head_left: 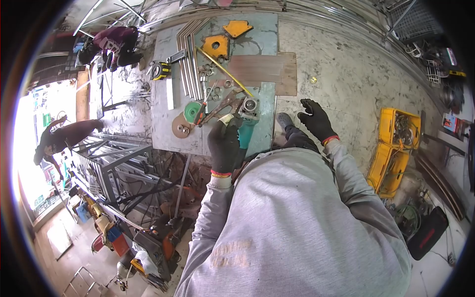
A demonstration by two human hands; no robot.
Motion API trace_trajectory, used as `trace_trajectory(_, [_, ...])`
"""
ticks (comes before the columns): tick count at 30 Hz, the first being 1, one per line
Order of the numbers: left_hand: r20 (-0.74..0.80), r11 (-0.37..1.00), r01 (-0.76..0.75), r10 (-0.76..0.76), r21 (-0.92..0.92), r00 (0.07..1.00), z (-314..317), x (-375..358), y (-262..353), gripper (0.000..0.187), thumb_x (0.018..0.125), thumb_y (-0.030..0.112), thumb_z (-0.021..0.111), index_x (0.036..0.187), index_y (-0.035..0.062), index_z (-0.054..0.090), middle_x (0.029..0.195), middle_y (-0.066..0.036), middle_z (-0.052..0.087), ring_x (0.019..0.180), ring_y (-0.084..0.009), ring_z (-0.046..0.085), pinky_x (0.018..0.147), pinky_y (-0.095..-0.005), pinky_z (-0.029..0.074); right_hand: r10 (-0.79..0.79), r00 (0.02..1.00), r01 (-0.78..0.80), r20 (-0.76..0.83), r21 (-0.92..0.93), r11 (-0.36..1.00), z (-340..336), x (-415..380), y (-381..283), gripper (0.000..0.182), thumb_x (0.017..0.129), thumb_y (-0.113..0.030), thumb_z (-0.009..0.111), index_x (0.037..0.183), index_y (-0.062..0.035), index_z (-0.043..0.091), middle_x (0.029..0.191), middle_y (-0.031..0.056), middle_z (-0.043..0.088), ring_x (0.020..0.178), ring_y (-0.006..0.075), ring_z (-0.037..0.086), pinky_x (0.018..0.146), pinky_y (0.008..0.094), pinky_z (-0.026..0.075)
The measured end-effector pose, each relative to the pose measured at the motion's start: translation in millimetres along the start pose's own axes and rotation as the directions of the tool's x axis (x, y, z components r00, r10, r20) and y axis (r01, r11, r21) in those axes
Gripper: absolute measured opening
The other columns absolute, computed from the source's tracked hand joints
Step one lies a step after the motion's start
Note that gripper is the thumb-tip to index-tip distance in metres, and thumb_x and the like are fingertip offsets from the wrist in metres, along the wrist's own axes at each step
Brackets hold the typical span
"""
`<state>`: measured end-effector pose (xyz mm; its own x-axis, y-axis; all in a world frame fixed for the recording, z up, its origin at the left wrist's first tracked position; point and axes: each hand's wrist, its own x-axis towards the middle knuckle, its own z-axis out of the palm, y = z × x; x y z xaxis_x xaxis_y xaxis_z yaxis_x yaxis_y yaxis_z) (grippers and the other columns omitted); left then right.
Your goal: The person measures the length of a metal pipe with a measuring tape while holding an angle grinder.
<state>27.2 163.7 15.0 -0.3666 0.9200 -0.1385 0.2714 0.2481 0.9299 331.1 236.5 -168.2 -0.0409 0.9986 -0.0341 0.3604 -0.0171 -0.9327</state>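
Note:
My left hand [225,141], in a black glove with a red and yellow cuff, is at the near edge of the metal table [166,133]. Its fingers are curled at a small pale object [226,119], beside a teal grinder [247,129] with a round metal head. My right hand [316,120], gloved the same way, hangs over the floor right of the table, fingers apart and bent, holding nothing. Near my left hand lie an orange-handled screwdriver [200,115], a green disc [192,112], a brown disc [181,127] and rusty pliers [225,102].
Metal bars [187,64], a tape measure [160,71], yellow magnets [216,46] and a brown plate [255,68] are on the table. One person [116,42] crouches at the upper left; another person [69,138] is at the left. A yellow toolbox [387,168] stands right.

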Motion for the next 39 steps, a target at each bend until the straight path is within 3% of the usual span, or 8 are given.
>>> trace_trajectory(5, [0.027,0.999,-0.009,0.010,-0.050,1.000,-9.5,-5.9,-11.8,0.021,0.106,0.004,0.059,0.118,-0.0025,0.076,0.100,-0.006,0.080,0.086,-0.0105,0.069,0.075,-0.0281,0.053,0.492,0.793,-0.450,0.358,-0.198,0.871,-21.7,15.8,-19.7,0.055,0.095,-0.017,0.083,0.146,-0.0045,0.066,0.129,0.0171,0.073,0.115,0.0308,0.073,0.101,0.0415,0.059])
trace_trajectory(15, [0.032,0.997,0.063,-0.062,-0.037,0.998,-12.6,-6.9,-22.9,0.021,0.103,0.006,0.060,0.110,-0.0015,0.078,0.095,-0.006,0.080,0.081,-0.0112,0.069,0.071,-0.0286,0.053,0.119,0.988,-0.112,0.095,-0.071,0.991,-7.0,5.3,-33.3,0.037,0.096,-0.022,0.081,0.128,-0.0047,0.076,0.122,0.0176,0.074,0.108,0.0317,0.073,0.094,0.0411,0.058])
trace_trajectory(20, [-0.069,0.978,0.104,-0.118,-0.178,0.991,-23.0,4.3,-11.5,0.019,0.103,0.009,0.061,0.101,-0.0021,0.076,0.086,-0.006,0.079,0.074,-0.0103,0.068,0.068,-0.0290,0.052,0.241,0.876,-0.146,0.419,-0.246,0.958,-18.8,26.6,-53.4,0.068,0.098,-0.012,0.079,0.160,-0.0067,0.052,0.147,0.0115,0.063,0.119,0.0228,0.068,0.095,0.0354,0.059])
trace_trajectory(22, [-0.105,0.994,0.105,-0.108,-0.035,0.989,-25.2,15.2,-26.7,0.019,0.103,0.010,0.060,0.098,-0.0001,0.075,0.080,-0.008,0.076,0.070,-0.0173,0.069,0.065,-0.0328,0.052,0.097,0.915,-0.074,0.391,-0.074,0.995,-10.9,24.7,-71.4,0.069,0.098,-0.012,0.079,0.161,-0.0070,0.051,0.147,0.0112,0.063,0.117,0.0231,0.068,0.095,0.0353,0.059])
trace_trajectory(24, [0.114,0.797,-0.349,0.338,0.493,0.934,-26.2,21.6,-6.4,0.021,0.108,0.011,0.061,0.098,-0.0010,0.075,0.092,-0.003,0.076,0.088,-0.0134,0.073,0.074,-0.0330,0.058,-0.034,0.942,0.002,0.334,0.094,0.996,-3.1,22.6,-93.1,0.071,0.097,-0.012,0.080,0.162,-0.0074,0.050,0.147,0.0109,0.064,0.115,0.0234,0.069,0.095,0.0351,0.059])
trace_trajectory(28, [0.280,0.538,-0.426,0.334,0.727,0.900,-32.8,43.2,-4.3,0.022,0.109,0.013,0.060,0.103,-0.0009,0.076,0.100,-0.004,0.079,0.089,-0.0146,0.075,0.078,-0.0330,0.059,0.058,0.869,-0.086,0.491,0.033,0.996,6.9,23.7,-153.1,0.096,0.091,-0.012,0.087,0.172,-0.0110,0.036,0.146,0.0119,0.063,0.115,0.0239,0.067,0.099,0.0362,0.059])
trace_trajectory(31, [0.154,0.994,-0.047,0.031,0.101,0.988,-28.6,58.1,-2.0,0.027,0.111,0.018,0.062,0.117,-0.0030,0.077,0.103,-0.009,0.081,0.092,-0.0173,0.078,0.079,-0.0327,0.060,0.071,0.799,-0.101,0.597,0.016,0.995,29.0,19.4,-168.6,0.116,0.081,-0.040,0.098,0.171,-0.0080,0.033,0.137,0.0209,0.065,0.119,0.0354,0.070,0.103,0.0467,0.057])
trace_trajectory(39, [0.322,0.978,0.163,-0.198,0.132,0.926,-22.3,98.6,6.0,0.023,0.109,0.015,0.062,0.113,-0.0010,0.077,0.096,-0.009,0.079,0.083,-0.0152,0.077,0.074,-0.0294,0.059,-0.078,0.864,0.072,0.497,0.032,0.997,61.8,17.6,-140.1,0.110,0.075,-0.044,0.098,0.162,-0.0034,0.044,0.133,0.0217,0.066,0.127,0.0418,0.066,0.106,0.0500,0.056])
